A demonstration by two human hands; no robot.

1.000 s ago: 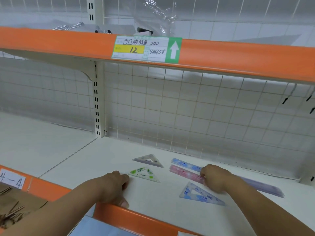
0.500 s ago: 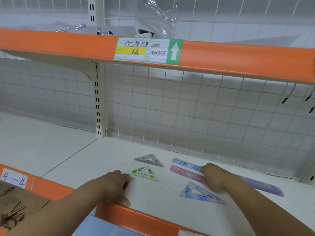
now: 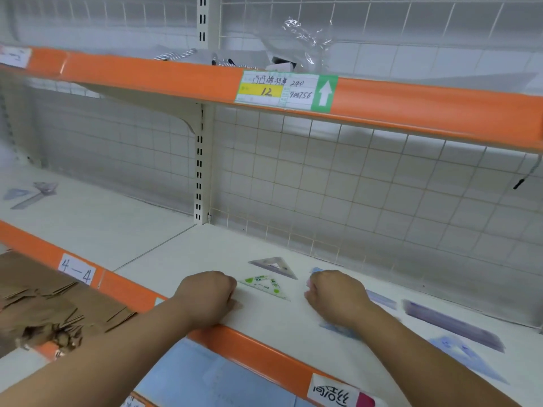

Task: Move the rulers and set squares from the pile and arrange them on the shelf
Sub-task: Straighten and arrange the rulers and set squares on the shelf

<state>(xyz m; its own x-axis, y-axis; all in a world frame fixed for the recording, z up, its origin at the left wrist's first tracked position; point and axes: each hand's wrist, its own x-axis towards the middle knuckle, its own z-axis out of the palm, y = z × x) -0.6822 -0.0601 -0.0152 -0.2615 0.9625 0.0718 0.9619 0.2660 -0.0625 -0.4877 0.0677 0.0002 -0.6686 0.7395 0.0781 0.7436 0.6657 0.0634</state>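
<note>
My left hand [image 3: 205, 298] rests as a fist on the white shelf [image 3: 182, 259], its knuckles touching the left corner of a green-dotted set square [image 3: 266, 286]. A grey-purple set square [image 3: 274, 267] lies just behind that one. My right hand [image 3: 335, 298] is curled down over the left ends of a blue ruler [image 3: 316, 270] and a pink ruler [image 3: 308, 284], and hides most of both. Under my right wrist lies a blue set square [image 3: 338, 330]. A purple ruler [image 3: 452, 324] and another blue set square [image 3: 467, 356] lie to the right.
A small pile of rulers and set squares [image 3: 29, 192] lies far left on the neighbouring shelf bay. An orange-edged upper shelf [image 3: 147, 71] overhangs, and wire mesh [image 3: 352, 186] backs the shelf. Brown cardboard [image 3: 44, 304] sits below left.
The view has swung left, so the pile at the far left is now visible. My right hand has slid left along the rulers to their ends. My left hand stays beside the green set square.
</note>
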